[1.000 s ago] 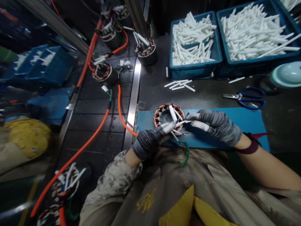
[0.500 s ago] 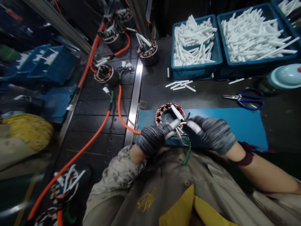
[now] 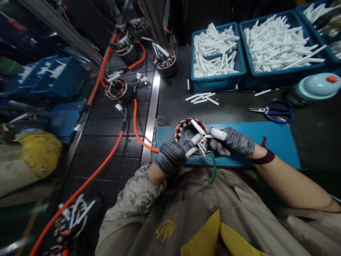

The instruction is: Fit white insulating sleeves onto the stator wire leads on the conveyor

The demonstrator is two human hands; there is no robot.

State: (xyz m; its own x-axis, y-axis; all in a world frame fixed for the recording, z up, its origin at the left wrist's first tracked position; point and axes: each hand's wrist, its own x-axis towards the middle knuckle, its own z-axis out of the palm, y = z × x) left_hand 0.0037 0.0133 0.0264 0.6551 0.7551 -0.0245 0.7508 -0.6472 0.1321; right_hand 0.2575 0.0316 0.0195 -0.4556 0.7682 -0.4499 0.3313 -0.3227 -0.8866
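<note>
A round motor stator (image 3: 183,128) with copper windings lies on a blue mat (image 3: 274,140) at the bench's near edge. White sleeves (image 3: 198,127) and thin wires, one green (image 3: 213,167), stick out of it. My left hand (image 3: 174,154), in a grey glove, is closed around the wires and sleeves at the stator's near side. My gloved right hand (image 3: 233,141) pinches a white sleeve just right of the stator, fingertips almost touching the left hand's.
Blue bins of white sleeves (image 3: 214,53) (image 3: 279,44) stand at the back, loose sleeves (image 3: 202,97) in front. Blue scissors (image 3: 271,109) and a pale lid (image 3: 315,87) lie right. A conveyor on the left carries more stators (image 3: 117,89) (image 3: 165,60) and an orange cable (image 3: 134,122).
My right hand has drawn in toward the stator and turned, its fingers now curled tighter on the sleeve. The left hand keeps its grip in place.
</note>
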